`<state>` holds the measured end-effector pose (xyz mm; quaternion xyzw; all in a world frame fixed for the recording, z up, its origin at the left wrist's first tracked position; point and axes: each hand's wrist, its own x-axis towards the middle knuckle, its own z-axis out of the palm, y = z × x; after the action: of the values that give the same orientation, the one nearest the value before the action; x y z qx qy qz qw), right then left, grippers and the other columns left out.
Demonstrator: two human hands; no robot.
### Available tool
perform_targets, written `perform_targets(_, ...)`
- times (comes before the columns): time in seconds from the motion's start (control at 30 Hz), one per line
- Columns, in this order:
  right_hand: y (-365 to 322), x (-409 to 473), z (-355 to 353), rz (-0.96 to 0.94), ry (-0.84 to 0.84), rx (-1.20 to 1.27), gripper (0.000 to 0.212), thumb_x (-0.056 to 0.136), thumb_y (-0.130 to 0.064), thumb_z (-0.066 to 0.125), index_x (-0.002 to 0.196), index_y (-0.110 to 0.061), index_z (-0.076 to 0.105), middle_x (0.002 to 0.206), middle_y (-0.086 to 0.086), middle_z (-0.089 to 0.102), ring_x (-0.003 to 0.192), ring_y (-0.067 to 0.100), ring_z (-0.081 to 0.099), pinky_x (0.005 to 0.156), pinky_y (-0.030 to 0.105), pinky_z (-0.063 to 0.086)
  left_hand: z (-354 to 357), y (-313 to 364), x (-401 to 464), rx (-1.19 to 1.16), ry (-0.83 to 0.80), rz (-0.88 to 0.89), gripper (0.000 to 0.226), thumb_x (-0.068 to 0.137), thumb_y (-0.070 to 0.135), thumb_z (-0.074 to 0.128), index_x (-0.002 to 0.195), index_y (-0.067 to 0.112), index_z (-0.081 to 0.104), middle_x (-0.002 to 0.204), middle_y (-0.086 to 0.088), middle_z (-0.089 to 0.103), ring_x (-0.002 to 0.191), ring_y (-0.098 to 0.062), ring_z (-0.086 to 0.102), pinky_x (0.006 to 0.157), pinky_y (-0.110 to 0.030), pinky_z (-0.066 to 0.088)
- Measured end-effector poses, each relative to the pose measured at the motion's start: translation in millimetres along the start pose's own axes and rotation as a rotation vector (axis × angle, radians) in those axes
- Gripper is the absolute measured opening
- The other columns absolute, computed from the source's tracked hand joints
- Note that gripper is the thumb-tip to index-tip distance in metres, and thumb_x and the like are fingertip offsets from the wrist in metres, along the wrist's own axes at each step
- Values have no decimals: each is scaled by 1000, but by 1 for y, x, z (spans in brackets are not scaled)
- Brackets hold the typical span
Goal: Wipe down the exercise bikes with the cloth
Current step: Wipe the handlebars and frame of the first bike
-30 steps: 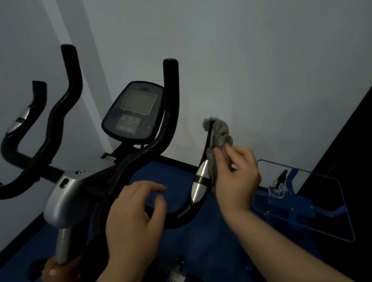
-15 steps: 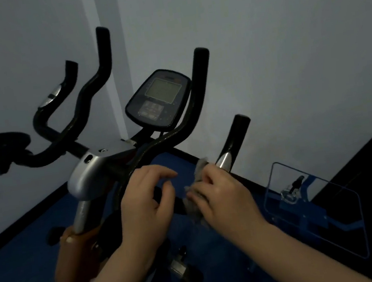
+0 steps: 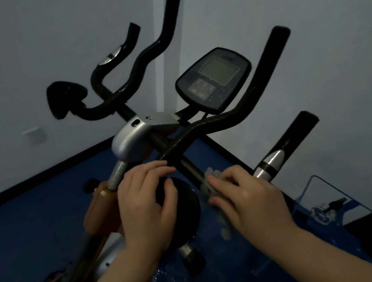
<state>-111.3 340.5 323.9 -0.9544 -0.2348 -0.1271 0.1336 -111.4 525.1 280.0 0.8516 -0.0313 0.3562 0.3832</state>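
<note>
An exercise bike with black handlebars (image 3: pixel 223 124), a silver clamp (image 3: pixel 130 138) and a dark console (image 3: pixel 213 78) fills the middle of the view. My right hand (image 3: pixel 247 199) holds a grey cloth (image 3: pixel 209 185) pressed against the low part of the right handlebar bar, just left of the silver sensor grip (image 3: pixel 268 165). My left hand (image 3: pixel 146 207) rests over a round black elbow pad (image 3: pixel 182 210), fingers curled on its top edge. Most of the cloth is hidden under my right hand.
A white wall stands close behind the bike, with a socket plate (image 3: pixel 34 134) at the left. The floor is blue (image 3: pixel 37 222). An orange frame part (image 3: pixel 99 211) runs down at lower left. A clear-edged blue object (image 3: pixel 331 209) sits on the floor at the right.
My right hand slid the cloth from the top of the right grip down the bar to its low bend. My left hand stayed on the pad. The view shifted left.
</note>
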Motion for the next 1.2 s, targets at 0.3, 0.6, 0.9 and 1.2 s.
perform_targets(0.3, -2, 29, 0, 55, -105, -22, 29, 78, -41, 69, 101, -23, 70, 84, -3, 50, 69, 20, 59, 57, 26, 40, -1, 2, -1, 13, -17, -74, 15, 84, 19, 54, 94, 22, 66, 104, 10, 63, 103, -5, 52, 92, -17, 30)
perform_targets(0.6, -10, 72, 18, 187, -105, 181, 23, 77, -45, 69, 93, -29, 74, 84, -4, 53, 74, 10, 50, 54, 20, 29, -1, 2, -2, 20, -33, -72, 15, 86, 20, 53, 94, 20, 66, 104, 7, 63, 102, -9, 55, 92, -24, 35)
perform_targets(0.9, -15, 90, 26, 262, -149, 307, 27, 83, -37, 65, 61, -21, 63, 57, -8, 50, 60, 10, 51, 49, 21, 30, 0, -1, -1, -1, -37, -34, 17, 87, 20, 51, 93, 20, 67, 103, 7, 65, 101, -12, 55, 91, -27, 37)
perform_targets(1.2, 2, 7, 12, -127, -17, -125, 32, 83, -16, 67, 115, -11, 62, 103, 5, 61, 79, 20, 61, 58, 28, 50, -4, 2, 2, 41, -155, 106, 19, 86, 25, 49, 98, 28, 64, 108, 15, 62, 103, -7, 53, 90, -33, 36)
